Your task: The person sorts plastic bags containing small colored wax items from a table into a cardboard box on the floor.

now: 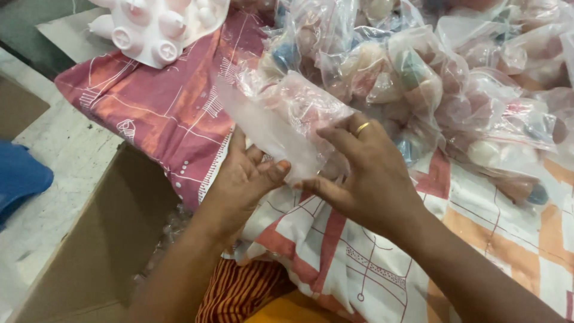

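Head cam: both hands work one clear plastic bag (281, 122) at centre frame, above a patterned red/white cloth (167, 113). L hand (242, 179) is under the bag's near end, palm up, thumb pinched onto the film. R hand (365, 173), w/ gold ring (362, 127) on a finger, grips the same bag from the right, fingers curled over its top edge. Bag holds sth pinkish, prob. a small toy; too blurred to tell. Just behind it lies a heap of filled bags (442, 78), touching the held one. White moulded plastic tray (158, 27) sits top left on the cloth. Open cardboard box (101, 239) lower left, beside the L forearm. Blue item (21, 176) at far left edge.
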